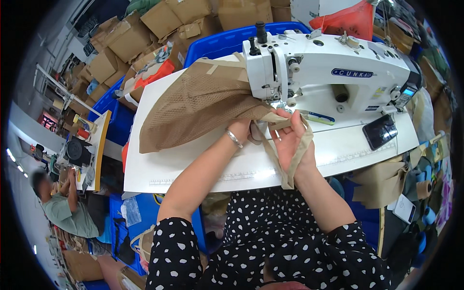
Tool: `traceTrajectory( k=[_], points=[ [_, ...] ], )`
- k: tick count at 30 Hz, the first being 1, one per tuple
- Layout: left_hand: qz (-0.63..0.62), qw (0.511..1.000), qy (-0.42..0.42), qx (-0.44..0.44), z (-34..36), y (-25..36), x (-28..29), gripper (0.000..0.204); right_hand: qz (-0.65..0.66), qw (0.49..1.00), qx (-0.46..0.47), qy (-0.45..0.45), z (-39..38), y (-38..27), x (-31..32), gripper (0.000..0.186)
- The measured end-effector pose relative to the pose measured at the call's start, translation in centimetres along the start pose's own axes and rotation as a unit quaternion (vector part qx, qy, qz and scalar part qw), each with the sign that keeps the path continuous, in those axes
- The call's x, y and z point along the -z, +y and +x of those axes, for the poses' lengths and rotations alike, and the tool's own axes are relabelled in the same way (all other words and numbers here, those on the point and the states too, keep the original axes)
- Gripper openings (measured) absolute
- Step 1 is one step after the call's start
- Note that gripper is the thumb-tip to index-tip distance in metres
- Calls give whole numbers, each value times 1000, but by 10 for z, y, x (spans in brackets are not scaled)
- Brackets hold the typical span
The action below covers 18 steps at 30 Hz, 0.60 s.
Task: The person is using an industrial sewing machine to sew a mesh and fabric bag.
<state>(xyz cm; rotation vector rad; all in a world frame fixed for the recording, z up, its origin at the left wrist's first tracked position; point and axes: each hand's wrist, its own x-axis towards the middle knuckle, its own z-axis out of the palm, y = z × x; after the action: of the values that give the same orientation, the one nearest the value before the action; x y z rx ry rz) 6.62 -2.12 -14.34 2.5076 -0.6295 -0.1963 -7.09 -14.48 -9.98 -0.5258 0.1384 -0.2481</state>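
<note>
A brown mesh fabric piece (pixel 193 104) with beige edging spreads left of the sewing machine (pixel 328 58), its right end by the needle area. My left hand (pixel 241 129), with a silver bracelet at the wrist, is closed at the lower edge of the mesh; the cloth partly hides its fingers. My right hand (pixel 292 140) is half turned palm up, fingers curled around a beige fabric strip (pixel 300 154) just in front of the needle. The strip hangs in a loop past the palm toward the table's front edge. Thread snips (pixel 319 117) lie right of my right hand.
A black phone (pixel 380 132) lies on the white sewing table (pixel 203 174), right of the hands. Behind the machine stands a blue bin (pixel 208 46); cardboard boxes (pixel 130 38) pile up beyond. Fabric pieces (pixel 384 181) hang at the right. Another person (pixel 72 208) sits at the far left.
</note>
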Motion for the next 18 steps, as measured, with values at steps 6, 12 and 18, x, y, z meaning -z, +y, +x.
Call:
traceTrajectory(
  k=[6, 12, 18],
  points=[
    [-321, 945, 54, 22, -54, -34, 41, 28, -107, 994, -3, -27, -1, -21, 18, 50],
    [76, 932, -320, 152, -177, -34, 176, 24, -418, 886, -86, -182, -9, -47, 47, 30],
    [75, 906, -415, -27, -254, 37, 233, 33, -730, 504, 243, -391, -24, -24, 50, 36]
  ],
)
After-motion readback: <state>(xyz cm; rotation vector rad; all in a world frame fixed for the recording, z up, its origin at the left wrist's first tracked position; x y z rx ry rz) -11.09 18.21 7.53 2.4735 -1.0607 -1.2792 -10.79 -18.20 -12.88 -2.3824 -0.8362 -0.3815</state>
